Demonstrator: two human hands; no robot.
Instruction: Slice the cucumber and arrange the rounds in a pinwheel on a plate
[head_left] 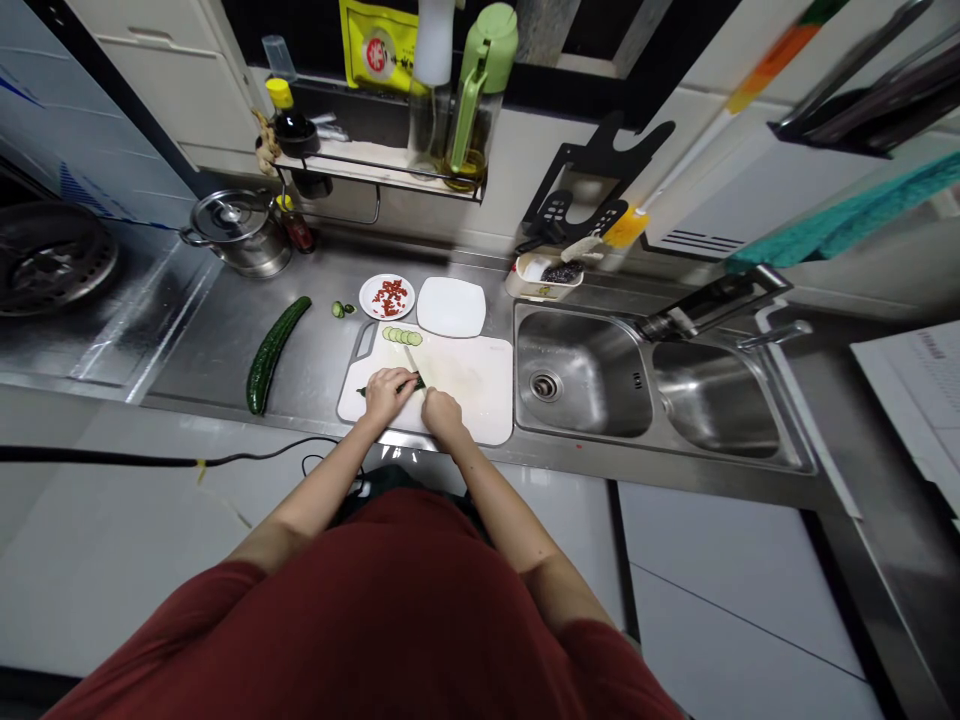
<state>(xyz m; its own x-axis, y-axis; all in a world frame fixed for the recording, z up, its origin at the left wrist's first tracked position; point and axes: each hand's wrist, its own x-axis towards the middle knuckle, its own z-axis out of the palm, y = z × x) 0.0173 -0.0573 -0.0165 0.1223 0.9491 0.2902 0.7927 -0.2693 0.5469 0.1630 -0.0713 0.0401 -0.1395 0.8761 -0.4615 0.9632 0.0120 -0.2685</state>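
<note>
A white cutting board [480, 400] lies on the steel counter in front of me. My left hand [388, 396] is closed over a dark green cucumber [363, 391], mostly hidden under the fingers, with one end poking out on the left and the cut end at right. My right hand [442, 412] grips a knife by its handle. The knife's blade [412, 362] points away from me, right at the cucumber's cut end. A row of overlapping cucumber slices [403, 336] rests near the board's far edge.
Left of the board lies a whole cucumber [276, 352]. Behind the board are cucumber ends [339, 310], a plate of chopped red pieces [367, 297] and a white plate [451, 306]. A lidded pot [255, 250] stands back left; a double sink [585, 375] is to the right.
</note>
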